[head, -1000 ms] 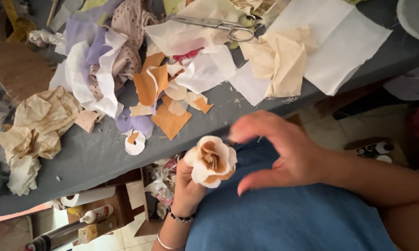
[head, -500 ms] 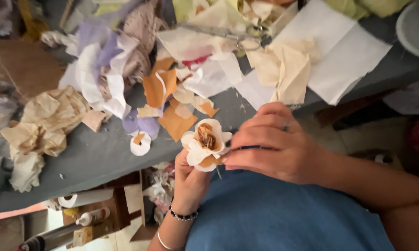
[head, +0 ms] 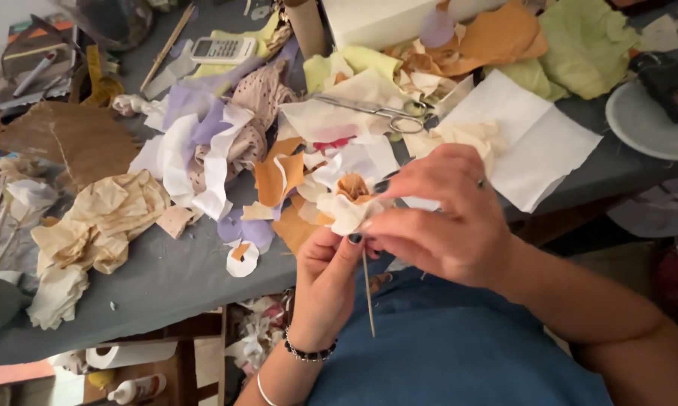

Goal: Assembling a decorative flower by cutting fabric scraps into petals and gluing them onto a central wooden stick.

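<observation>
Looking down from the head camera, both hands meet just off the near edge of a grey table (head: 166, 278), above a blue-clad lap. The left hand (head: 325, 282) comes up from below, its fingers closed around the base of a cream paper flower (head: 348, 203) with a tan centre, thumb pressed against the lowest petals. A thin wooden stick (head: 368, 289) hangs straight down from under the flower, beside the left palm; a dark bead bracelet and a thin bangle circle that wrist. The right hand (head: 448, 218) reaches in from the right, its fingers curled and pinching the flower's outer petals on the right side, a ring on 1 finger. The flower sits between the 2 hands, in front of the table edge and not resting on it.

Behind the hands the table is covered in paper scraps: orange pieces (head: 279, 177) just beyond the flower, lilac and white sheets further left, and a crumpled cream heap (head: 91, 233) well to the left. Scissors (head: 373, 111) lie on the pile behind the right hand. A white calculator (head: 220, 49) lies near the far edge, and a white plate (head: 643, 128) sits at the right end.
</observation>
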